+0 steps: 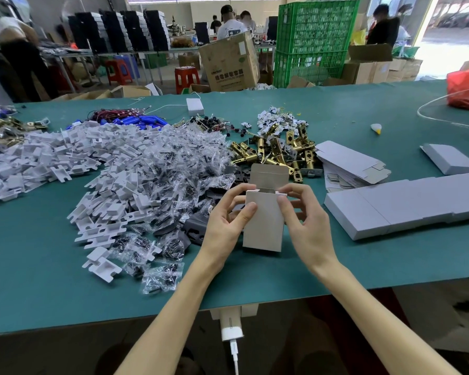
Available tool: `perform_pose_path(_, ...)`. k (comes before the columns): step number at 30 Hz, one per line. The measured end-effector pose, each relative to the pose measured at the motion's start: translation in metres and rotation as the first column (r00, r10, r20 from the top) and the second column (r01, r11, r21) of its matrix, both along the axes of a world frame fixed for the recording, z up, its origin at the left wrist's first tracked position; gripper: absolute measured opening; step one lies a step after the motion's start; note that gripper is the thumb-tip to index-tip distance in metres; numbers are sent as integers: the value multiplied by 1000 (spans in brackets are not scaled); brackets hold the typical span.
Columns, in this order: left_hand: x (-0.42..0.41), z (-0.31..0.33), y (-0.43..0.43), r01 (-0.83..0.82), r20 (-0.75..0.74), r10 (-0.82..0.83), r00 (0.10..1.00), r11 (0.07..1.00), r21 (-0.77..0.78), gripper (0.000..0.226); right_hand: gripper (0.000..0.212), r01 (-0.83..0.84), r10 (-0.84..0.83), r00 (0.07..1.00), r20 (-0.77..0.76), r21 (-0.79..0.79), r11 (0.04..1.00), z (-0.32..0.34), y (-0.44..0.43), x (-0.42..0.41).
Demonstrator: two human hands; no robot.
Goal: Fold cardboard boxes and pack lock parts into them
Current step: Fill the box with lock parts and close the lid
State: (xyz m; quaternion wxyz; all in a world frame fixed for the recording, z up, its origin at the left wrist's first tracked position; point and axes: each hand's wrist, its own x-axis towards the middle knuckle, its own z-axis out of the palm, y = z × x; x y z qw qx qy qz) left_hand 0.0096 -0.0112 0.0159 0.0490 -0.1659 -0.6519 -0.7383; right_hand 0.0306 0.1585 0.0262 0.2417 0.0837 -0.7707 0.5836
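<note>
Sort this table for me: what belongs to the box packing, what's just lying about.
Job: cardboard box held in left hand and right hand; flat box blanks; brass latches; bagged screws; white inserts.
Lying about: red plastic bag; yellow-tipped bottle; white corded box.

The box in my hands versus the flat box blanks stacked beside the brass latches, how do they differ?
The box is opened up, its top flap standing; the flat blanks are collapsed. The box is upright, gripped by the left hand and right hand; the flat blanks lie stacked on the table. Both are plain pale cardboard.
</note>
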Motion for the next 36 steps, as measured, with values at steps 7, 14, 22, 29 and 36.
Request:
perform_pose_path(7,0,7,8,-122,-97,117,988,992,-42,19,10,1,-2,1000,-29,-38,999,-6,-6,7)
perform_pose_path(14,-27,45,21,-234,-94,229,969,971,-46,46,7,15,-18,998,-64,-43,999,-10,-9,13)
perform_pose_path(22,-29,50,40,-236,124,229,965,971,47,41,9,25,-29,995,-98,-42,999,-14,-9,15)
perform_pose_path(29,-20,55,40,-190,102,187,977,981,23,21,11,29,-33,994,-104,-39,999,-14,-11,16)
perform_pose_path(36,-5,48,31,-68,18,69,997,996,-59,24,24,48,-50,992,-112,-17,999,-12,-12,17)
